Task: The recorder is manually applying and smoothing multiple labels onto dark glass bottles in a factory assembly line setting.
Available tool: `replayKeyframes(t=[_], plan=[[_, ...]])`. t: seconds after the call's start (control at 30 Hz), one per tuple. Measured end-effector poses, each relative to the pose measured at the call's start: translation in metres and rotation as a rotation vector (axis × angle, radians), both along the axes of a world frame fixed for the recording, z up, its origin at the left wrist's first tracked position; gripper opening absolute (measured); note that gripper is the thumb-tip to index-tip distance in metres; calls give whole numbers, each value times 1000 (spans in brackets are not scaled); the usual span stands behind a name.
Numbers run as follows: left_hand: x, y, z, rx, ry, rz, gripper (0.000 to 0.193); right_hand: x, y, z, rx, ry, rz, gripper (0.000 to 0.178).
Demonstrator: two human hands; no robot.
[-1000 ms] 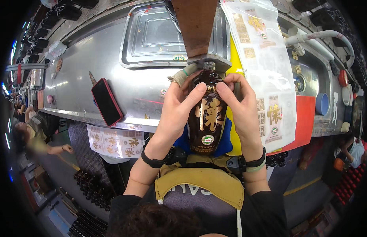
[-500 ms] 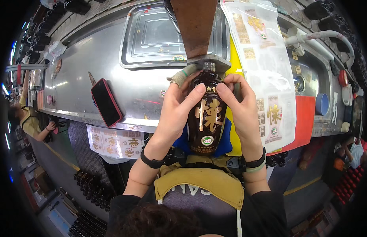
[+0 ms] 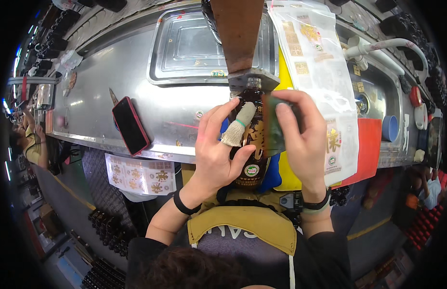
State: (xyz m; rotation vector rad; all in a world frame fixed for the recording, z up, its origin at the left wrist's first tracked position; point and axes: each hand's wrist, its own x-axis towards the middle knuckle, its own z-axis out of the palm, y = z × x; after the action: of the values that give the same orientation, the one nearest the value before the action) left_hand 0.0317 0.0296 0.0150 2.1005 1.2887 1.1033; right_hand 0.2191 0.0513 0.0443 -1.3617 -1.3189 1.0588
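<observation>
A dark brown glass bottle [image 3: 247, 176] with gold lettering and a round green-and-white mark lies in front of me, its neck at a metal bracket [image 3: 262, 79] below a brown post. My left hand [image 3: 216, 151] rests over the bottle's front, fingers spread; one finger wears a pale fabric finger cover with a green band and touches the lettering. Just right of the bottle, my right hand [image 3: 305, 135] is closed on a dark green flat piece [image 3: 275, 126], blurred by motion. Part of the lettering is hidden by the left hand. Blue cloth [image 3: 271, 178] shows beside the bottle.
Transfer sheets [image 3: 346, 115] lie over yellow and red sheets [image 3: 368, 154] on the right. A phone [image 3: 130, 126] lies on the metal table at left; a metal tray [image 3: 185, 45] sits behind. At right are a white pipe [image 3: 382, 45] and blue cup [image 3: 390, 128].
My left hand has gone from the bottle's shoulder down across its front, the covered finger now on the lettering. My right hand has moved off the bottle to the right, exposing the green piece.
</observation>
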Motion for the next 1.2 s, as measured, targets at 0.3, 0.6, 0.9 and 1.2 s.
replayKeyframes(t=[0.3,0.6,0.9,1.2], plan=[[7,-1,9,121,198,30,59,2,5,7,177,-431,-94,13],[25,-6,27,83,417,60,67,8,8,3,143,-357,-199,13],[25,-4,19,108,268,138,52,1,3,5,214,-300,-6,14],[10,-12,13,44,182,70,62,26,22,0,268,-584,-31,14]])
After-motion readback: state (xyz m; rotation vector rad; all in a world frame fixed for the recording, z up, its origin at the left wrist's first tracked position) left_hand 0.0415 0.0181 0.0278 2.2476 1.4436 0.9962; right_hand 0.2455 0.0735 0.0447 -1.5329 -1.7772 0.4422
